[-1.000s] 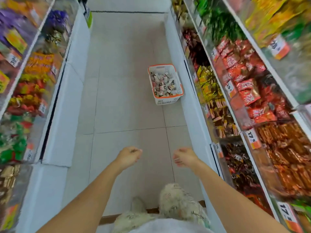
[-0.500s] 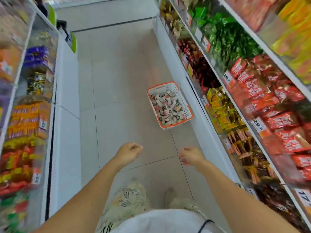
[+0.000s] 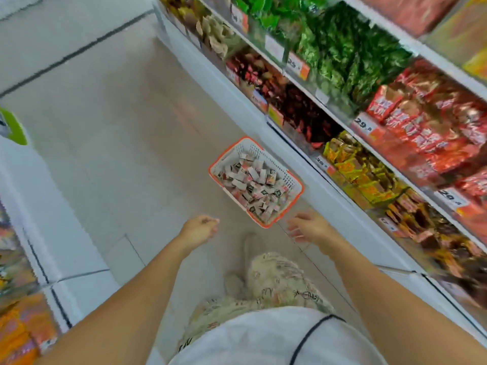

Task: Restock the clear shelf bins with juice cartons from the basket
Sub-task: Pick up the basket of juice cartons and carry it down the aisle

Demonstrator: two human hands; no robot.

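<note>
- A basket [image 3: 295, 181] of juice cartons [image 3: 254, 184] is being seen on the floor beside the shelves [image 3: 329, 111].
- Both arms are being held out, left hand [image 3: 199, 229] loosely curled, right hand [image 3: 311, 227] spread, nothing gripped.

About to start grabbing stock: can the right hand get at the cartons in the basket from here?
Probably yes. The right hand is empty, beside the near corner of the basket, whose top is open with the cartons piled loose; nothing lies between.

Both arms reach forward; left hand [image 3: 199, 229] loosely curled, right hand [image 3: 308, 227] spread, both holding nothing
</note>
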